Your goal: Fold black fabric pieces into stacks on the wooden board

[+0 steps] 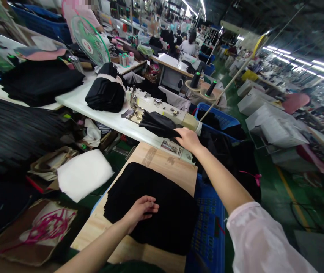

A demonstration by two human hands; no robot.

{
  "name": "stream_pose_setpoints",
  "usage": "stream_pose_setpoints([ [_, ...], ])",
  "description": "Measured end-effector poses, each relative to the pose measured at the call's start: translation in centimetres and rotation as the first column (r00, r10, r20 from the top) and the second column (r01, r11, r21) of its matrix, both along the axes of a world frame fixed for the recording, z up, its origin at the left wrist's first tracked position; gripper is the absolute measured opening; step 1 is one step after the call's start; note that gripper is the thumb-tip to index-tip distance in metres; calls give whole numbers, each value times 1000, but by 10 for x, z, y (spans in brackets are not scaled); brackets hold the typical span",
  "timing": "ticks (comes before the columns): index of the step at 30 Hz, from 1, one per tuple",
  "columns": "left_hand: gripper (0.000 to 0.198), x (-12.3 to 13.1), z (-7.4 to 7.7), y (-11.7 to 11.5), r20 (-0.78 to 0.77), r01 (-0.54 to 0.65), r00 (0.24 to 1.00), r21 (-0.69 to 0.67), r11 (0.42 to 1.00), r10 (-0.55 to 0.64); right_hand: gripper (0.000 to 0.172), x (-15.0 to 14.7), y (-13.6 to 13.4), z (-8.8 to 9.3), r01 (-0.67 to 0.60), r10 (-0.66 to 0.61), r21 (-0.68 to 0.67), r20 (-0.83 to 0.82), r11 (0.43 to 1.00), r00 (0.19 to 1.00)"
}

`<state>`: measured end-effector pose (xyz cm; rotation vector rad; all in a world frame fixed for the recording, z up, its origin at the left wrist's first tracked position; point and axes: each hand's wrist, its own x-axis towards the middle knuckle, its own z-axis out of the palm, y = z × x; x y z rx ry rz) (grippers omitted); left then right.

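My right hand (189, 139) is closed on the end of a black fabric piece (159, 123), which stretches from the sewing machine's needle area across the front of the machine. The sewing machine (162, 105) is set into a white table (99, 108). My left hand (143, 210) is over a stack of black fabric panels (156, 185), its fingers loosely bent and apart, holding nothing. Whether the fingertips touch the top panel I cannot tell. Beneath the stack lies a wooden board (147, 155).
Folded black pieces (105, 94) sit left of the machine, near a green fan (90, 41). A blue crate (210, 223) stands under the board's right side. Thread cones (195, 80) and a slanted pole (227, 89) rise behind the machine. White cloth (84, 174) lies at left. Other people work farther back.
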<state>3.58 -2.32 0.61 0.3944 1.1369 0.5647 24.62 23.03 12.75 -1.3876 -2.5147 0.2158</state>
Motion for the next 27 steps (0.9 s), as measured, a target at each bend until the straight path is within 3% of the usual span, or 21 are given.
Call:
stream_pose_setpoints([
  [2,31,0,2,1,6,-1,1000,-8,1000,1,46,-11,-17,-46,-4,7,-58,63,998,998],
  [5,32,-1,5,2,11,-8,1000,-18,1000,9,60,-22,-43,-107,112,-63,-345,148,932,987],
  [8,32,-1,7,1,33,2,999,-7,1000,-2,48,-22,-65,-134,196,-180,-478,80,856,980],
  [12,31,-1,8,2,31,1,1000,5,1000,-1,30,-5,-106,-123,182,-252,-342,-172,922,952],
  [15,32,0,8,4,25,9,1000,12,1000,-10,27,9,-163,-107,225,-287,-217,-319,950,903],
  [18,32,4,7,4,9,17,1000,41,999,-18,29,19,-235,-103,278,-337,-215,-326,936,883],
  [22,27,9,5,-3,-88,-5,996,147,989,18,36,32,-311,-114,276,-335,-256,-228,926,914],
  [25,25,6,6,-14,-149,-17,988,212,977,50,41,43,-328,-121,381,-431,-231,-232,895,872],
  [27,26,0,8,-23,-165,-21,985,212,977,57,48,48,-316,-119,445,-488,-211,-255,870,835],
])
